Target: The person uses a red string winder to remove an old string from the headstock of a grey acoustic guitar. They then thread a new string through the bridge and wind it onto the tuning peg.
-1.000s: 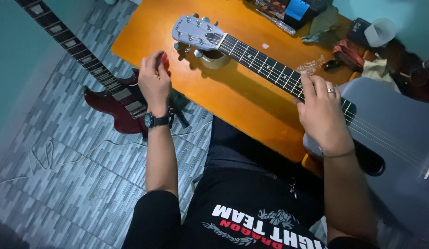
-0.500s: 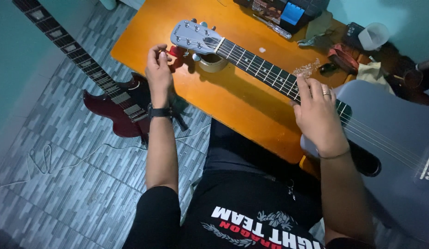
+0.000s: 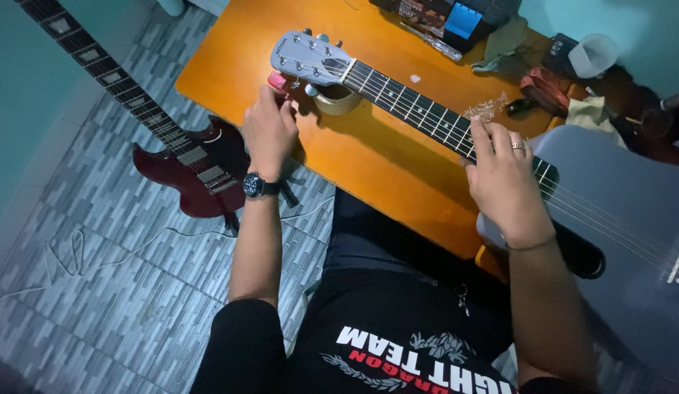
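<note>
My left hand [image 3: 269, 131] is up at the headstock [image 3: 308, 58] of the grey guitar [image 3: 617, 219], fingers bunched together around a small red tool [image 3: 277, 79], a stubby plastic-looking piece that pokes out just past my fingertips. It sits right against the tuning pegs on the near edge of the headstock, though I can't tell whether it is actually seated on a peg. A dark round-faced watch [image 3: 253, 185] wraps that wrist.

My right hand [image 3: 503, 179] lies flat over the dark fretboard [image 3: 412, 109], palm down, fingers pressed together on the strings where the neck meets the smooth matte body. There is a ring on one finger and a thin band at the wrist.

Under the neck, just right of my left hand, a roll of tape [image 3: 338, 98] props the guitar off the glossy orange table [image 3: 369, 157]. Beyond my right fingertips lies a tangle of cut wire strings [image 3: 488, 108]. Further off past it are a rumpled cloth [image 3: 547, 84] and a translucent plastic cup [image 3: 591, 55].

Down to the left of my left wrist, a glossy dark-red electric guitar [image 3: 183, 171] rests on the grey tiled floor [image 3: 99, 292], a pale cable [image 3: 70, 248] looping beside it.
</note>
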